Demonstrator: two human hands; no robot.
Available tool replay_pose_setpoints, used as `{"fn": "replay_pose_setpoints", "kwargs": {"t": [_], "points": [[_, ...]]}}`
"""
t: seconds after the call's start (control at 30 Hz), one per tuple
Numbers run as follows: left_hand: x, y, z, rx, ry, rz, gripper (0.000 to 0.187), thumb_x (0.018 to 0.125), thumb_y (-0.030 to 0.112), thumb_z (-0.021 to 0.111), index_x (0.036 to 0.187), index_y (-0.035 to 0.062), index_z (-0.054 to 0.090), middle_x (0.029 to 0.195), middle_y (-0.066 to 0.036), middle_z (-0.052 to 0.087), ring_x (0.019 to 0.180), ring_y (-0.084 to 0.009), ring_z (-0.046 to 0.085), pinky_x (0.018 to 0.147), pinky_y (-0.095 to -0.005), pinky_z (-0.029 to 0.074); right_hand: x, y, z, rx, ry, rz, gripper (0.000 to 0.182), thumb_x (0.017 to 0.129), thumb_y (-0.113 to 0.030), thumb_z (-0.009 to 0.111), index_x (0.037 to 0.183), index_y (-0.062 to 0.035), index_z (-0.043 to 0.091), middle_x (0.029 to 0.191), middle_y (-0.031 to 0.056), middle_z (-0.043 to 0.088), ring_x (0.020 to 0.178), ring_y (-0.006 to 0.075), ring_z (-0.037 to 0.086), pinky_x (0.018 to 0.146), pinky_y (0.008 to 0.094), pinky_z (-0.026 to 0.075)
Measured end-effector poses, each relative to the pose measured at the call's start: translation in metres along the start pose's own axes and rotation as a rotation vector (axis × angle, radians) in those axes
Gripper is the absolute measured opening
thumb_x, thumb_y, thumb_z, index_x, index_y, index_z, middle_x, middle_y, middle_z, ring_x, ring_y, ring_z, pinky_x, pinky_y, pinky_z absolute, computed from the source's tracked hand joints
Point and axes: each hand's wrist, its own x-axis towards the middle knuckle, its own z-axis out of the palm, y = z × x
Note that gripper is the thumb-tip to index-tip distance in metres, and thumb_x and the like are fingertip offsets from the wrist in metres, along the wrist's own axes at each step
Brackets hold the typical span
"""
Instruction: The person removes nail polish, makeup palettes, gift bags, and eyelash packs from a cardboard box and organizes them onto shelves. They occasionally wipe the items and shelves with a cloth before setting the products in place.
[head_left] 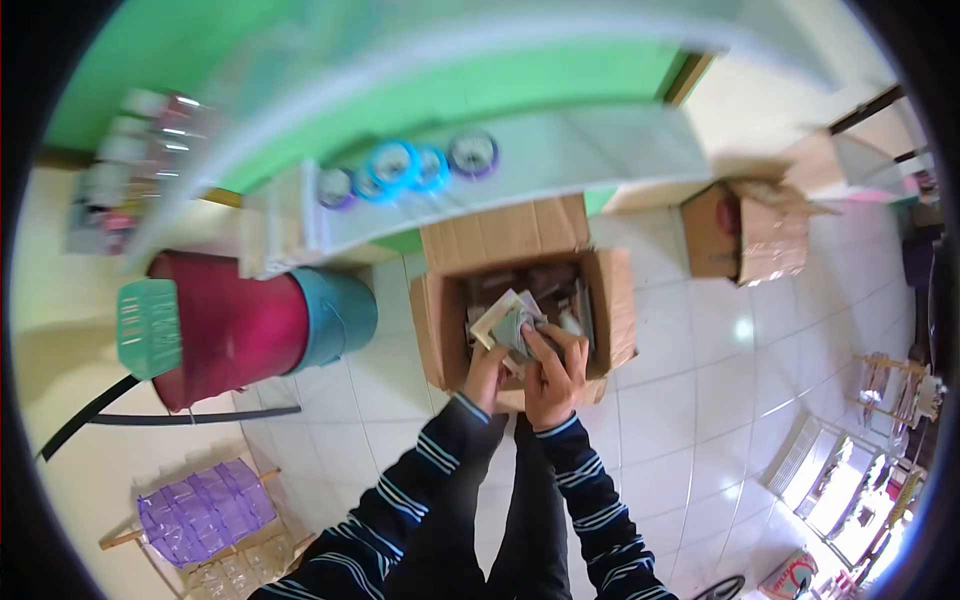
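Observation:
A small fanned bundle of flat, pale cream and grey-green pieces point(508, 322), like paper or packets, is held above an open cardboard box point(428, 325). My left hand point(484, 377) is closed on its lower left edge. From the right, my right hand point(555, 375) grips it too, with fingers laid over its front. The exact kind of these pieces is too blurred to tell. Inside the box lie several wrapped items point(570, 318), partly hidden by the bundle and my hands. The box flaps are folded outward.
Behind the box, a white shelf point(560, 150) bears rolls of blue and purple tape point(393, 165). At left are a dark red bin point(225, 325) and a blue bucket point(340, 315). Another cardboard box point(715, 235) stands at right. Purple packets point(205, 510) hang at lower left.

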Motion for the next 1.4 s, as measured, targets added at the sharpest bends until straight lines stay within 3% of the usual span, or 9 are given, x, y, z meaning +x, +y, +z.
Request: {"fn": "replay_pose_setpoints", "kwargs": {"t": [0.13, 0.27, 0.33, 0.4, 0.67, 0.8, 1.07, 1.33, 1.4], "points": [[-0.072, 0.069, 0.078, 0.097, 0.010, 0.191, 0.044, 0.076, 0.025, 0.062, 0.112, 0.0059, 0.046, 0.100, -0.003, 0.054, 0.090, -0.0106, 0.053, 0.074, -0.0250, 0.044, 0.046, -0.067, -0.078, 0.887, 0.334, 0.290, 0.014, 0.072, 0.001, 0.038, 0.066, -0.0002, 0.051, 0.065, 0.0074, 0.045, 0.054, 0.0134, 0.039, 0.048, 0.0239, 0.029], [-0.166, 0.147, 0.159, -0.047, -0.062, 0.312, 0.044, 0.074, 0.032, 0.065, 0.105, 0.0063, 0.048, 0.091, -0.001, 0.053, 0.081, -0.0090, 0.051, 0.071, -0.0243, 0.044, 0.081, -0.121, -0.168, 0.613, 0.279, -0.018, 0.020, 0.076, -0.019, 0.051, 0.075, -0.0005, 0.045, 0.060, 0.0052, 0.042, 0.050, 0.0079, 0.034, 0.042, 0.0202, 0.022], [-0.193, 0.165, 0.176, -0.029, -0.152, 0.408, 0.047, 0.073, 0.028, 0.066, 0.108, 0.0051, 0.045, 0.094, -0.003, 0.053, 0.084, -0.0102, 0.052, 0.072, -0.0251, 0.044, 0.103, -0.194, -0.206, 0.406, -0.133, 0.313, 0.030, 0.069, -0.021, 0.066, 0.082, 0.0018, 0.051, 0.061, 0.0078, 0.045, 0.054, 0.0143, 0.045, 0.051, 0.0232, 0.038], [-0.221, 0.172, 0.202, 0.010, -0.121, 0.492, 0.048, 0.073, 0.027, 0.066, 0.109, 0.0047, 0.043, 0.094, -0.003, 0.053, 0.084, -0.0106, 0.052, 0.072, -0.0252, 0.044, 0.110, -0.227, -0.211, 0.375, -0.104, 0.049, 0.050, 0.058, -0.013, 0.076, 0.098, 0.0012, 0.049, 0.069, 0.0079, 0.050, 0.064, 0.0165, 0.052, 0.060, 0.0259, 0.044], [-0.256, 0.221, 0.233, -0.320, -0.135, 0.768, 0.040, 0.078, 0.019, 0.061, 0.111, 0.0081, 0.041, 0.100, -0.006, 0.048, 0.091, -0.0107, 0.049, 0.068, -0.0256, 0.045, 0.144, -0.275, -0.244, 0.788, -0.196, 0.074, 0.051, 0.068, -0.005, 0.069, 0.105, -0.0017, 0.034, 0.085, 0.0129, 0.056, 0.077, 0.0156, 0.058, 0.063, 0.0236, 0.046], [-0.259, 0.245, 0.234, -0.082, 0.124, 1.202, 0.068, 0.081, 0.018, 0.056, 0.132, 0.0135, 0.011, 0.122, -0.008, 0.031, 0.105, -0.0186, 0.040, 0.083, -0.0311, 0.042, 0.176, -0.285, -0.276, 0.601, -0.380, -0.193, 0.045, 0.066, -0.003, 0.069, 0.101, -0.0019, 0.041, 0.086, 0.0110, 0.057, 0.082, 0.0149, 0.057, 0.065, 0.0245, 0.046], [-0.274, 0.285, 0.223, 0.731, -0.184, 1.284, 0.054, 0.084, 0.041, 0.037, 0.114, -0.0019, 0.046, 0.113, -0.009, 0.045, 0.091, -0.0164, 0.051, 0.071, -0.0246, 0.044, 0.232, -0.343, -0.305, 0.287, -0.639, -0.441, 0.057, 0.064, -0.009, 0.071, 0.117, -0.0105, 0.049, 0.093, 0.0055, 0.059, 0.079, 0.0118, 0.051, 0.067, 0.0240, 0.042], [-0.318, 0.359, 0.264, 0.168, -0.439, 1.125, 0.036, 0.073, 0.010, 0.062, 0.105, -0.0015, 0.051, 0.098, -0.010, 0.042, 0.098, -0.0211, 0.042, 0.086, -0.0306, 0.033, 0.266, -0.408, -0.273, 0.688, -0.411, -0.376, 0.050, 0.069, -0.014, 0.070, 0.113, -0.0028, 0.048, 0.085, 0.0049, 0.056, 0.077, 0.0065, 0.048, 0.064, 0.0203, 0.040], [-0.317, 0.397, 0.274, 0.331, -0.325, 1.637, 0.036, 0.075, 0.013, 0.061, 0.107, -0.0015, 0.049, 0.096, -0.010, 0.042, 0.095, -0.0190, 0.045, 0.085, -0.0272, 0.034, 0.290, -0.425, -0.262, 0.767, -0.351, -0.513, 0.041, 0.071, -0.010, 0.068, 0.106, 0.0019, 0.050, 0.088, 0.0038, 0.056, 0.077, 0.0081, 0.051, 0.065, 0.0206, 0.042]]}}
